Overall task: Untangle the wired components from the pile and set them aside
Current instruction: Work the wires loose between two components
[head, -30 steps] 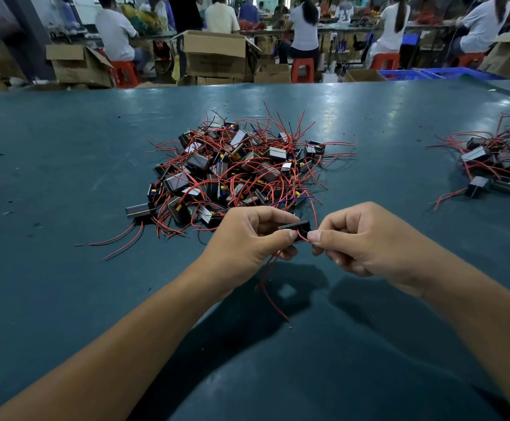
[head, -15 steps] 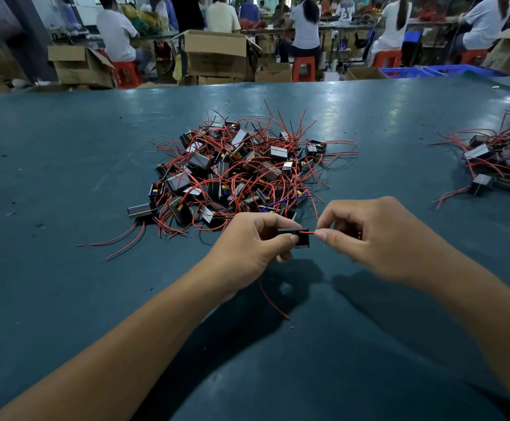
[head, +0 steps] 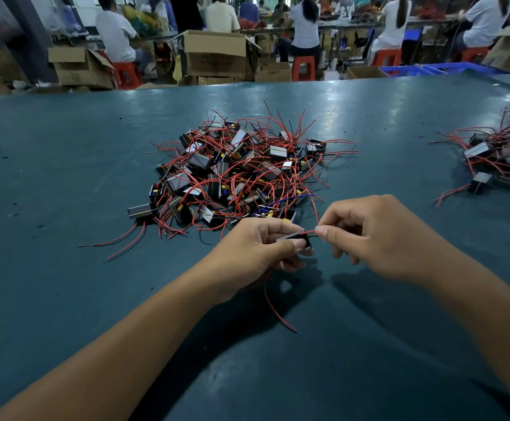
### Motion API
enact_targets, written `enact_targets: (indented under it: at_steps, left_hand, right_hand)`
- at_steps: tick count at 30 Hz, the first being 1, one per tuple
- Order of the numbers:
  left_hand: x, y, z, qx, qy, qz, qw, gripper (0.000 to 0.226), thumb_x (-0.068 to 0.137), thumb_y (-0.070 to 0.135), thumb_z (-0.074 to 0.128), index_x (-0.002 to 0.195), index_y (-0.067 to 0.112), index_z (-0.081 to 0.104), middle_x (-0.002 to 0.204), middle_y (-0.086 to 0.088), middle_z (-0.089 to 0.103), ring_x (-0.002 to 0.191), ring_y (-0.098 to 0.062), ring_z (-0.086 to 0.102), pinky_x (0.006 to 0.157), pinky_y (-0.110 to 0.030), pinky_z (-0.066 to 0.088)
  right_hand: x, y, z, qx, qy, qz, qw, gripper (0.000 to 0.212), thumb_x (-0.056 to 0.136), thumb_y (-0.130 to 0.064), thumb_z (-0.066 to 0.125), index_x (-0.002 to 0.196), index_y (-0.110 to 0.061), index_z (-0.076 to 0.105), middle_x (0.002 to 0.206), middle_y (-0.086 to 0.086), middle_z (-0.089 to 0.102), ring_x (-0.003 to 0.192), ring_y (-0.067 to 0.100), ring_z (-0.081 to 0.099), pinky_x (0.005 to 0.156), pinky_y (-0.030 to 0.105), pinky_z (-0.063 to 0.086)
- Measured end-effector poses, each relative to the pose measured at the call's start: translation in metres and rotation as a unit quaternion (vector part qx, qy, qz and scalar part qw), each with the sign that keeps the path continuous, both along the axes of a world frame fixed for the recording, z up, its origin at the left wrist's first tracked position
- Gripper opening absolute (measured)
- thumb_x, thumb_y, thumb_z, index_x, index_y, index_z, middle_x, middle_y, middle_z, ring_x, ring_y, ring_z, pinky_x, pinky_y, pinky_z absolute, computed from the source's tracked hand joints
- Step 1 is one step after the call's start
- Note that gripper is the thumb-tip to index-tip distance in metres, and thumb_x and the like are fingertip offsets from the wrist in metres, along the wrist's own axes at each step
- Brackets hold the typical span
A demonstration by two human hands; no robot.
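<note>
A tangled pile (head: pixel 238 174) of small black box components with red and black wires lies on the green table (head: pixel 65 177), just beyond my hands. My left hand (head: pixel 259 247) grips one small black component (head: pixel 303 240) in front of the pile. A red wire (head: pixel 275 305) trails down from that hand onto the table. My right hand (head: pixel 375 238) pinches the component's red and black wire ends right beside the box, thumb against forefinger. A smaller heap of separated components (head: pixel 503 159) lies at the right edge of the table.
Beyond the table's far edge stand cardboard boxes (head: pixel 217 56), red stools (head: pixel 303 66) and blue crates (head: pixel 448 68), with several seated people working at benches. Bare table surface stretches left of the pile and in front of my arms.
My right hand has slid a short way right along the wire, away from the left hand. The left hand keeps its hold on the component. Both piles lie as before.
</note>
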State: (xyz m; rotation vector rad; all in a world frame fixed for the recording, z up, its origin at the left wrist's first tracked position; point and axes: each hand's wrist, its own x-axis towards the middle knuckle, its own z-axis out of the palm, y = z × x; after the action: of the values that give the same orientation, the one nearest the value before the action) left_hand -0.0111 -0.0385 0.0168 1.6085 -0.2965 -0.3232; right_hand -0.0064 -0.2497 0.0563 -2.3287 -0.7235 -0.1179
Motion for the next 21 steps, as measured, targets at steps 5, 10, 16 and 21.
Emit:
enact_targets:
  at_steps: [5, 10, 16, 21]
  left_hand:
    - [-0.0008, 0.0008, -0.0008, -0.036, 0.069, -0.048, 0.996, 0.019, 0.101, 0.005, 0.052, 0.112, -0.003, 0.065, 0.107, -0.019, 0.072, 0.087, -0.017, 0.07, 0.077, -0.023, 0.056]
    - [-0.003, 0.0003, 0.0005, 0.019, 0.051, -0.068, 0.996, 0.019, 0.103, 0.006, 0.049, 0.113, -0.008, 0.057, 0.099, -0.016, 0.072, 0.084, -0.022, 0.069, 0.074, -0.024, 0.057]
    - [-0.0026, -0.0002, 0.0025, 0.03, 0.007, -0.041, 0.999, 0.017, 0.1, 0.004, 0.055, 0.108, -0.009, 0.061, 0.089, -0.016, 0.069, 0.075, -0.024, 0.069, 0.069, -0.025, 0.057]
    - [-0.0011, -0.0012, 0.0013, 0.019, -0.013, -0.005, 1.0, 0.012, 0.099, 0.004, 0.055, 0.102, -0.002, 0.064, 0.088, -0.019, 0.067, 0.071, -0.023, 0.071, 0.067, -0.026, 0.059]
  right_hand:
    - [0.0027, -0.0022, -0.0017, -0.009, 0.025, -0.004, 1.0, 0.022, 0.094, -0.029, 0.065, 0.073, -0.027, 0.063, 0.058, -0.011, 0.067, 0.044, 0.01, 0.06, 0.048, 0.011, 0.041]
    - [0.003, -0.0027, -0.0005, -0.01, 0.044, 0.017, 0.999, 0.021, 0.094, -0.031, 0.065, 0.074, -0.027, 0.063, 0.059, -0.009, 0.067, 0.044, 0.011, 0.061, 0.048, 0.014, 0.044]
    - [0.0036, -0.0028, 0.0018, -0.003, 0.058, 0.033, 0.998, 0.02, 0.094, -0.031, 0.065, 0.074, -0.027, 0.063, 0.06, -0.007, 0.069, 0.046, 0.013, 0.063, 0.05, 0.016, 0.046]
    - [0.0054, -0.0023, 0.0, 0.003, 0.066, 0.029, 0.997, 0.018, 0.094, -0.031, 0.065, 0.077, -0.026, 0.063, 0.062, -0.004, 0.07, 0.048, 0.014, 0.064, 0.054, 0.028, 0.051]
